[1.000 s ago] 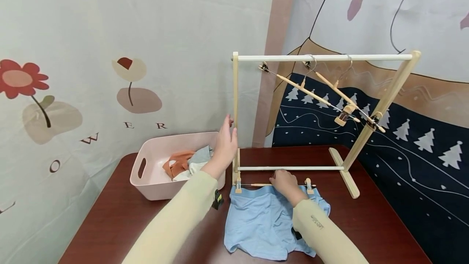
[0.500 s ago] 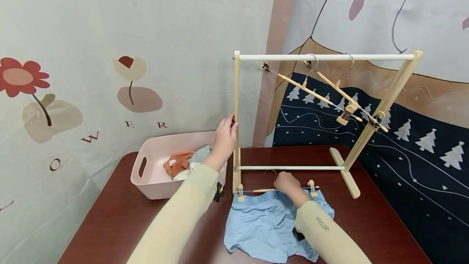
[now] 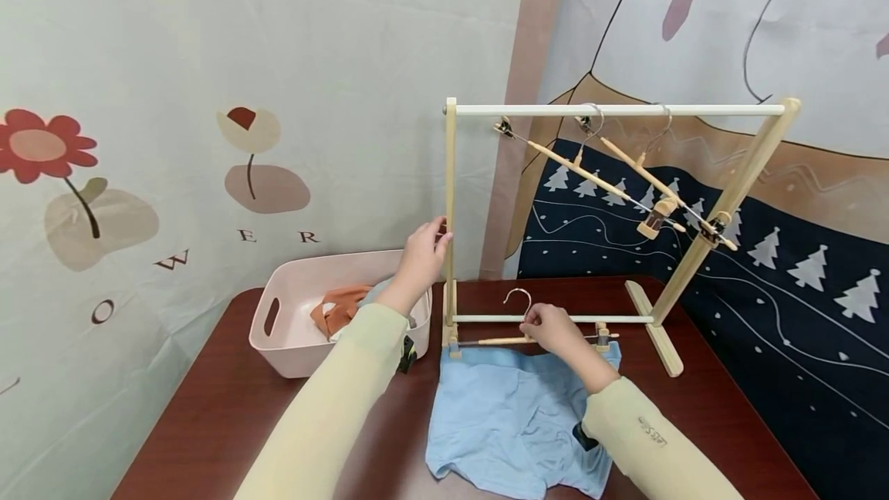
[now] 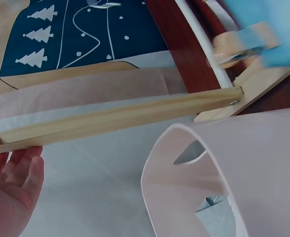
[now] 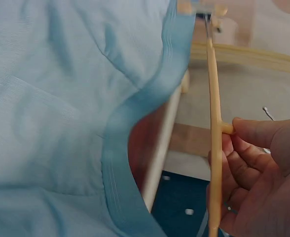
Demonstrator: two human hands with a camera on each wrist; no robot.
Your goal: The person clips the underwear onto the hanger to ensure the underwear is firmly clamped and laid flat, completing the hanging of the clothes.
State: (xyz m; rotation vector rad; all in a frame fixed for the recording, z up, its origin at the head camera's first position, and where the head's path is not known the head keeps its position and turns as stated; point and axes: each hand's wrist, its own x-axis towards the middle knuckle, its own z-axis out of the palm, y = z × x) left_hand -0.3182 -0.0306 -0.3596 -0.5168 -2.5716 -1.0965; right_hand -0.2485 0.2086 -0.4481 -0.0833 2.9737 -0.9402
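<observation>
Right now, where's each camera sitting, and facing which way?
Head: on the head, facing forward and down at the garment rack, light-blue shorts and pink basket; left hand, right hand and sleeves show.
Left wrist: worn there, facing the rack's left wooden post; the left hand shows, holding it.
Right wrist: worn there, facing the shorts and clip hanger; the right hand shows, pinching the hanger's stem.
Shared: head and right wrist both show the shorts.

Basket (image 3: 295, 359) left of rack (image 3: 542, 109), shorts (image 3: 510, 407) before it

lt. blue shorts (image 3: 514, 415), clipped to wood hanger (image 3: 510, 341), hook (image 3: 517, 290) up, wood rack (image 3: 451, 168) w/ white bars (image 3: 542, 110) upright behind
</observation>
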